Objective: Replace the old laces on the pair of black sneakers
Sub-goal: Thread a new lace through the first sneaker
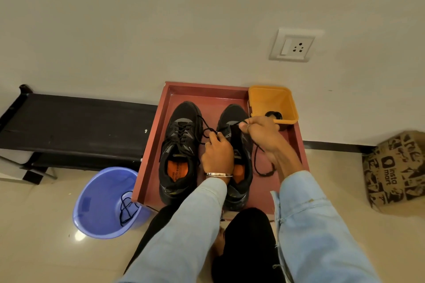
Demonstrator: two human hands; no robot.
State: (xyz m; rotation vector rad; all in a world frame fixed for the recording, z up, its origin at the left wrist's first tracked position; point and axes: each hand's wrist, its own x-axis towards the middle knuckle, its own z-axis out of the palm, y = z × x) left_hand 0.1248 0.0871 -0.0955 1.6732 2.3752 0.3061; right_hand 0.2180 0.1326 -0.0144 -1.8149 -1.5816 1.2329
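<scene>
Two black sneakers stand side by side in a dark red tray (151,167). The left sneaker (179,145) is laced, its orange insole showing. Over the right sneaker (234,119) both my hands work a black lace (207,127). My left hand (217,154) pinches the lace near the shoe's lower eyelets. My right hand (262,132) pinches it close to the toe end. The lace's free end (258,163) trails down onto the tray to the right of the shoe. My hands hide most of the right sneaker's tongue.
A yellow square tub (285,101) with a coiled black lace (273,115) sits at the tray's back right corner. A blue bucket (96,209) holding a loose black lace (127,208) stands at front left. A black bench (76,126) is on the left, a printed paper bag (395,170) on the right.
</scene>
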